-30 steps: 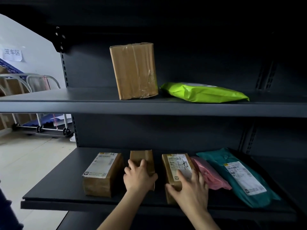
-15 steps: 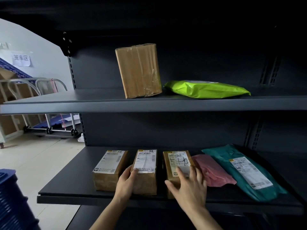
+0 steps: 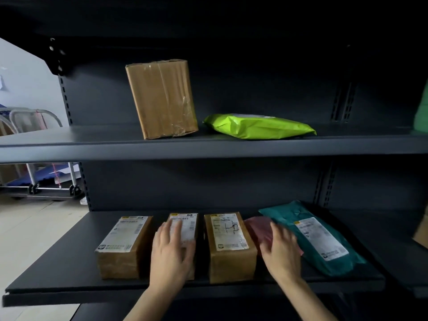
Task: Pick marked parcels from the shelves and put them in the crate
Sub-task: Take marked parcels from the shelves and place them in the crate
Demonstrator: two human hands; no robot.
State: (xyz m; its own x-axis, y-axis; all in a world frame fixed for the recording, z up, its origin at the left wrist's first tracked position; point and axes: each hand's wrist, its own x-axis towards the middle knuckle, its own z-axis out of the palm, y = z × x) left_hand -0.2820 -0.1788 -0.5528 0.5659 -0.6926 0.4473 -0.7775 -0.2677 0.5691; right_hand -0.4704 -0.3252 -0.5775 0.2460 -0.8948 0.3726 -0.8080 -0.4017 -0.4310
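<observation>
Dark grey steel shelving [image 3: 254, 181] fills the view. A pale floor [image 3: 30, 239] and a wheeled metal cart [image 3: 34, 186] show past its left upright.

Upper shelf [image 3: 92, 147]: one taped brown carton [image 3: 162, 98] stands on end, slightly tilted. A lime-green mailer [image 3: 259, 127] lies flat just beside it on the right.

Lower shelf [image 3: 58, 276]: three labelled brown boxes sit side by side with narrow gaps between them. To their right lie a pink mailer [image 3: 257, 225] and a teal mailer [image 3: 324, 242], touching each other. The right box [image 3: 229, 249] carries a handwritten pen mark on its label. The left box [image 3: 122, 249] shows print only.

The person's left hand [image 3: 171, 251] lies flat on top of the middle box [image 3: 185, 222], fingers extended and not gripping. The right hand [image 3: 281, 250] rests on the pink mailer, fingers spread and released, holding nothing. Both hands are slightly blurred.

A green item [image 3: 421, 107] is cut off at the right edge; its kind cannot be told.
</observation>
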